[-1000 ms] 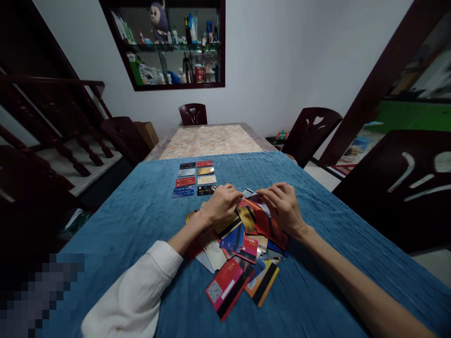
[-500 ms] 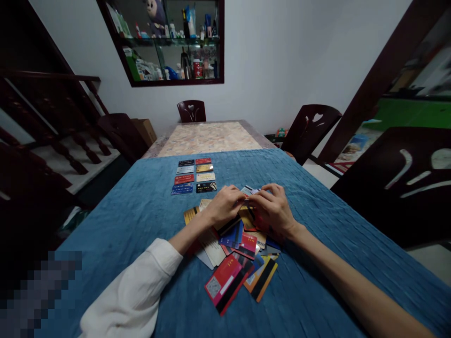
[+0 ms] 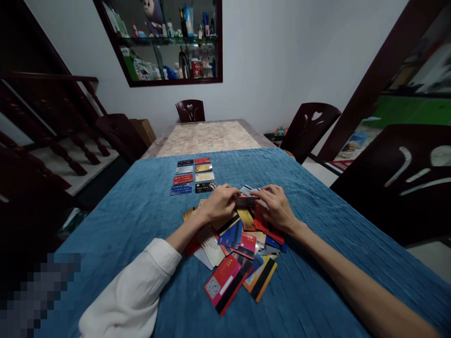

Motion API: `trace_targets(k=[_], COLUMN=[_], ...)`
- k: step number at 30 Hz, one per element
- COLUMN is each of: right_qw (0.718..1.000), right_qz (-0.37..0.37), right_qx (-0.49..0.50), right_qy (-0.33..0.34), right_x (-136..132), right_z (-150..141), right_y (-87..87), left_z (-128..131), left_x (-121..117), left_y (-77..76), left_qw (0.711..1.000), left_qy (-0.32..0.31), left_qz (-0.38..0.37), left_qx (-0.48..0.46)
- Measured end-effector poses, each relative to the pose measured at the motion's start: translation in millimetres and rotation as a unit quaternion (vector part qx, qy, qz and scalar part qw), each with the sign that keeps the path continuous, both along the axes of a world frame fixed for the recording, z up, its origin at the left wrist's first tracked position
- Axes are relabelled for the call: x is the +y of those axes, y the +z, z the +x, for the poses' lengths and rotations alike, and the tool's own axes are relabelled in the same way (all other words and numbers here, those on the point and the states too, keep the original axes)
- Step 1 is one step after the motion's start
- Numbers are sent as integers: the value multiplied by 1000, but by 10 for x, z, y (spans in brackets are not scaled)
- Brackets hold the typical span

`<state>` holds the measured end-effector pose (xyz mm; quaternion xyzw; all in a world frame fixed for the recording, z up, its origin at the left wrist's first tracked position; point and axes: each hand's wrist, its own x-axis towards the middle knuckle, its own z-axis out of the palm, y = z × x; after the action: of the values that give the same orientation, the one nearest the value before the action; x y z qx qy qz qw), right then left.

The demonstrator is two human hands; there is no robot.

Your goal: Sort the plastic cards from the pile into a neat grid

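Over the far side of a loose pile of plastic cards point(image 3: 230, 234), my left hand point(image 3: 221, 203) and my right hand point(image 3: 276, 206) face each other. A dark card point(image 3: 246, 201) spans the gap between them, its left end pinched by my left fingers and its right end by my right. Its printing cannot be made out. Beneath lie red, blue, gold and white cards, overlapping at many angles; a red card with a QR code point(image 3: 225, 284) is nearest me. Beyond my left hand, two neat columns of cards lie flat, with a black card point(image 3: 204, 187) at the near right.
A blue cloth point(image 3: 141, 216) covers the near part of the table, with a patterned tabletop point(image 3: 214, 136) showing beyond it. Dark wooden chairs stand around, one close on the right point(image 3: 398, 188). A glass-shelved cabinet point(image 3: 169, 42) is set into the far wall.
My hands have drawn slightly apart, and the dark card now shows between them. More of the red cards under my right hand is visible. The columns of cards look the same.
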<state>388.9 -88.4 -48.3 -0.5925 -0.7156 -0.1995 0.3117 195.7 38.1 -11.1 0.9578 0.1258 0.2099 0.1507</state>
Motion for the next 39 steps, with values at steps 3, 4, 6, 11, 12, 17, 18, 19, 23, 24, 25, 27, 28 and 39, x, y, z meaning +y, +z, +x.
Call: trace_targets(k=[3,4,6,11,12,17,18,19,23,24,25,27,28,39], right_qw=[1000,1000,1000,1000,1000,999,999,999,998,997,997,996,995,985], right_qz=[-4,-10,-19,-14,-13,1,3,4,22,28,35,49,54,120], right_qx=[-6,-6,-5,-11,-14,-34,-37,-40,-57,-62,-65,-70,-73,-121], right_qy=[1,2,5,5,5,1,-5,-11,-30,-32,-32,-31,-32,-35], right_x=[-2,-2,-3,-2,-3,-1,2,6,29,34,38,43,44,52], right_z=[-21,-25,-28,-27,-29,-40,-43,-46,-55,-58,-60,-67,-70,-91], right_y=[14,18,21,13,13,11,6,-2,-43,-51,-57,-61,-60,-24], left_z=[-5,-7,-11,-13,-13,-10,-9,-8,-7,-7,-8,-12,-14,-15], left_x=[-9,-13,-18,-16,-13,-4,-4,-4,-7,-8,-9,-12,-14,-6], left_y=[8,13,20,23,25,55,62,69,75,73,72,72,74,66], left_qw=[1000,1000,1000,1000,1000,1000,1000,999,999,999,999,999,999,998], left_qy=[-4,-5,-7,-3,0,22,25,28,31,31,32,34,33,19], left_qz=[1,2,6,17,15,8,9,10,12,13,14,17,18,27], left_qx=[-3,-3,-1,-1,-3,-8,-9,-11,-17,-18,-21,-27,-29,-49])
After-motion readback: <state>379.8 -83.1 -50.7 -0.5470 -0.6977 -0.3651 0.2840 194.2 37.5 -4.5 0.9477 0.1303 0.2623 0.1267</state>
